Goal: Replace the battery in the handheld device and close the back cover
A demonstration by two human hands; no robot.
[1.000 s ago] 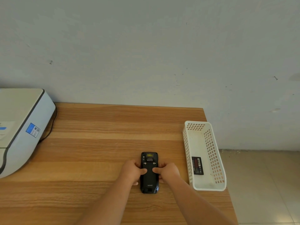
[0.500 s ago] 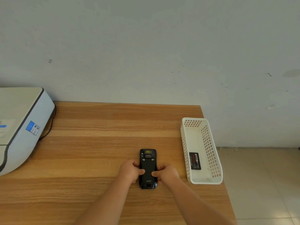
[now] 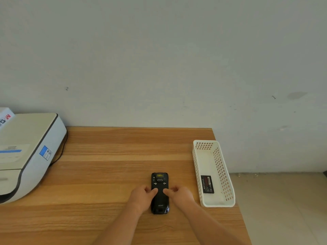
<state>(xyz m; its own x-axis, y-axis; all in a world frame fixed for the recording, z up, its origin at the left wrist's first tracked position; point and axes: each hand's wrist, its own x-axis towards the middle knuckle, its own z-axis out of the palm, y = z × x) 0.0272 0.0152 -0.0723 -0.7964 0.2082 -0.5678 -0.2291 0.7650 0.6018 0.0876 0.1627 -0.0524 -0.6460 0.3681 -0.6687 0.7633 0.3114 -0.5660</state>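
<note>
A black handheld device (image 3: 160,197) lies back side up on the wooden table (image 3: 109,170), its back cover on. My left hand (image 3: 141,198) grips its left side, thumb pressed on the cover. My right hand (image 3: 180,195) grips the right side, thumb also on the cover. Two small latches show just above my thumbs. A black battery (image 3: 207,184) with a red label lies in the white plastic basket (image 3: 223,174) to the right of the device.
A large white printer (image 3: 26,152) with a black cable stands on the table's left side. The basket sits at the table's right edge, beyond which is tiled floor (image 3: 283,209). A pale wall runs behind the table.
Both thumbs stay on the device's back cover and have shifted slightly along it. The camera view has moved a little; the device and battery lie where they were.
</note>
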